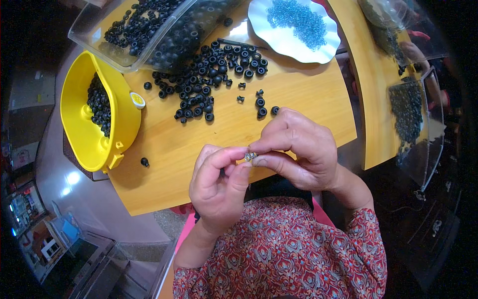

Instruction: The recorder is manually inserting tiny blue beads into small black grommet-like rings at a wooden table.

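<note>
My left hand (219,179) and my right hand (303,152) meet above the near edge of the wooden table. Between their fingertips is a small shiny, silvery piece (250,156), too small for me to tell its exact kind. Thumb and index finger of each hand pinch at it from either side. Just beyond my right hand lie a few loose black rubbery ring-like parts (261,102). Farther off, a heap of the same black parts (199,82) spreads over the tabletop (164,184).
A yellow bin (127,117) holding black parts stands at the left, near one stray black part (144,162). A clear tub (181,12) of black parts rests at the back. The white wavy-edged plate (318,57) carries small bluish clear pieces. Another person's arm (416,55) shows at far right.
</note>
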The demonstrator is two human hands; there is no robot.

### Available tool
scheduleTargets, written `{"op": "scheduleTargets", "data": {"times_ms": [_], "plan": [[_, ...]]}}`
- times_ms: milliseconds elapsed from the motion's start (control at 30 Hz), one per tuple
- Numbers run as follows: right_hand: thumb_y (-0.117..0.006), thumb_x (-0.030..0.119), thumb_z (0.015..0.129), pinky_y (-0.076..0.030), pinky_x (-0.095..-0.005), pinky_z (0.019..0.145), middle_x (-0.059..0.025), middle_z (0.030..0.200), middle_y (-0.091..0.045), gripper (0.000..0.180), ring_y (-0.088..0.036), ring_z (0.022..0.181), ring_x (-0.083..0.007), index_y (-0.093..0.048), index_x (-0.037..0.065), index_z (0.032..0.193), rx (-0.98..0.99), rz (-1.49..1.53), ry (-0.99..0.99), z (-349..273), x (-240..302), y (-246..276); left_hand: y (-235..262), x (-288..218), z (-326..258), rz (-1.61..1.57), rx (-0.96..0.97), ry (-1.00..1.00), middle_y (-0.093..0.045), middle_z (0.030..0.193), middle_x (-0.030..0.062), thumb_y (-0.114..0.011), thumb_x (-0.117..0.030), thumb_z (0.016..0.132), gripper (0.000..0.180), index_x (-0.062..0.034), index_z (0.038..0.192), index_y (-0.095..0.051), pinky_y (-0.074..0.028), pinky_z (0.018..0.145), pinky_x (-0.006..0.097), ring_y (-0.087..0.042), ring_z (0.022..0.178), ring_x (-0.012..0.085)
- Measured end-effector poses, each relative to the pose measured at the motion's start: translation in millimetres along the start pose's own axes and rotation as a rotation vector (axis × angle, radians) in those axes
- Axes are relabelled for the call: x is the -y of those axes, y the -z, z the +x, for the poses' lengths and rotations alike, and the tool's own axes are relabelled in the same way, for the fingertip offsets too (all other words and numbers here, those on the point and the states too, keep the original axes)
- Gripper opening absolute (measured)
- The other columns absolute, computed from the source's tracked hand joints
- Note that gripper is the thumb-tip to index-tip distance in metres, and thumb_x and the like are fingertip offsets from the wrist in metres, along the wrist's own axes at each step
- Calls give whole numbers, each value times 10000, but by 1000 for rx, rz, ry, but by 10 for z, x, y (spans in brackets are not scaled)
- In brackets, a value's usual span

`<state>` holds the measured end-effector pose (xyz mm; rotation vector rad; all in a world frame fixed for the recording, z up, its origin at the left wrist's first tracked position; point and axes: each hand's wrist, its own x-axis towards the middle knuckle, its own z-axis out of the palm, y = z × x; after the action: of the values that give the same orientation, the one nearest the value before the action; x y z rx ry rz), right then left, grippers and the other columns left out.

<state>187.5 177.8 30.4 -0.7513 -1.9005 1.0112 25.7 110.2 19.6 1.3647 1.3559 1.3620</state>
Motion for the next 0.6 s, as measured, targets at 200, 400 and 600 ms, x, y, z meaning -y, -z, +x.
{"op": "scheduleTargets", "data": {"times_ms": [200, 400, 600], "plan": [[-749, -2, 715, -427, -279, 578, -91, 775, -614, 223, -569, 675, -181, -672, 9, 923, 16, 90, -6, -12, -50, 1, -20, 23, -16, -261, 6, 184, -490, 840, 15, -634, 35, 821, 155, 17, 972, -606, -353, 660, 181, -425, 727, 69], [-736, 72, 735, -464, -307, 621, -77, 772, -604, 161, -597, 710, -220, -681, 40, 882, 19, 47, -42, -13, -8, -26, -8, 49, -29, -312, 3, 173, -492, 840, 17, -580, 42, 847, 81, 12, 921, -591, -352, 654, 189, -427, 728, 74], [-736, 75, 734, -440, -310, 605, -71, 788, -594, 188, -580, 695, -219, -677, 51, 911, 26, -80, 122, -15, -12, -28, -19, 44, -35, -335, -21, 236, -491, 835, 27, -553, 56, 850, 87, 19, 923, -581, -353, 645, 193, -433, 728, 79]]}}
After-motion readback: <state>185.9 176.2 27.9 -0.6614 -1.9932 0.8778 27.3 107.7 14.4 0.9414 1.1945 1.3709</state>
